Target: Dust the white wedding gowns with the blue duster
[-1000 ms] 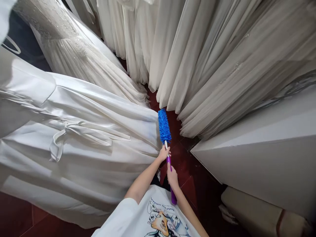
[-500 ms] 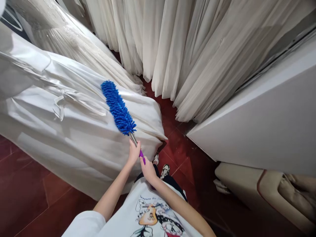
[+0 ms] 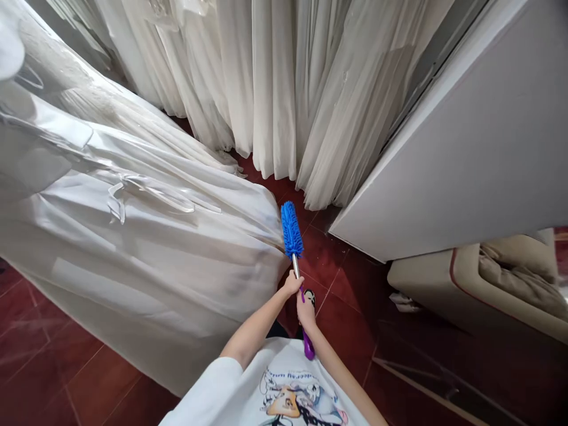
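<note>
Left hand (image 3: 293, 284) wrapped round blue microfiber duster (image 3: 291, 231) below its head; right hand (image 3: 305, 312) gripping purple handle lower down. Duster head beyond both hands, beside white satin gown's (image 3: 186, 254) hem; contact unclear.

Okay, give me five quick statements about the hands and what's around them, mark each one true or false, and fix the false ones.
1. The left hand and the right hand both grip the duster. True.
2. The duster's bristly end is yellow. False: it is blue.
3. The left hand is closer to the duster's bristly end than the right hand is. True.
4. The ground is covered in white carpet. False: the floor is dark red tile.
5. A white dress with a ribbon tie spreads out to the left of the duster. True.
</note>
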`<state>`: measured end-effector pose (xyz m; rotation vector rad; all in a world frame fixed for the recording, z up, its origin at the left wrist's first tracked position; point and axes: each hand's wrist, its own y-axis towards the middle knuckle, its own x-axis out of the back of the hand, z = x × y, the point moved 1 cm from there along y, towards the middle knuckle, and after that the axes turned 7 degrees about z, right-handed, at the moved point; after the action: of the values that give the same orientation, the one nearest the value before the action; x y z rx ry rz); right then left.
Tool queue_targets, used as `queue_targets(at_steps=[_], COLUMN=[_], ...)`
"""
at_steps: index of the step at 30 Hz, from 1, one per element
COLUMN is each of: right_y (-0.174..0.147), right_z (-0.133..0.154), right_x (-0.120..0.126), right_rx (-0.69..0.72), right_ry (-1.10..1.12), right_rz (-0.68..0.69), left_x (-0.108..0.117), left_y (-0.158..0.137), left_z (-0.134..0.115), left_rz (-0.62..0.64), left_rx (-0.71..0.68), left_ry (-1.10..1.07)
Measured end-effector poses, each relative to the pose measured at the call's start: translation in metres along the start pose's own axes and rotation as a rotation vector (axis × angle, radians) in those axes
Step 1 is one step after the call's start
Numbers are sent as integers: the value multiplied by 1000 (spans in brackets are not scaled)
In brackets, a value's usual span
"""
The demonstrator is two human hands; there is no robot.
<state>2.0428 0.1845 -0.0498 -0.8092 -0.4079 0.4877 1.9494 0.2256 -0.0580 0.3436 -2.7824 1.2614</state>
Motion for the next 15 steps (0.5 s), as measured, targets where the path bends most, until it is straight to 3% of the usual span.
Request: queue_targets(at_steps=[3, 8, 12, 15], right_y=[-21, -59, -81, -89], right_z=[4, 46, 70, 64], right_x=[-52, -164, -223, -242], right_rx=[127, 351, 245, 150], right_ry=[-7, 147, 297, 326], right_rz=[-47, 84, 317, 392], left_x=[43, 165, 229, 242], left_y=[-32, -110, -150, -142], left_z=[13, 4, 6, 33], left_rz=[-16, -180, -314, -329], left_rx=[-107, -411, -528, -415], left_ry=[-63, -206, -284, -259])
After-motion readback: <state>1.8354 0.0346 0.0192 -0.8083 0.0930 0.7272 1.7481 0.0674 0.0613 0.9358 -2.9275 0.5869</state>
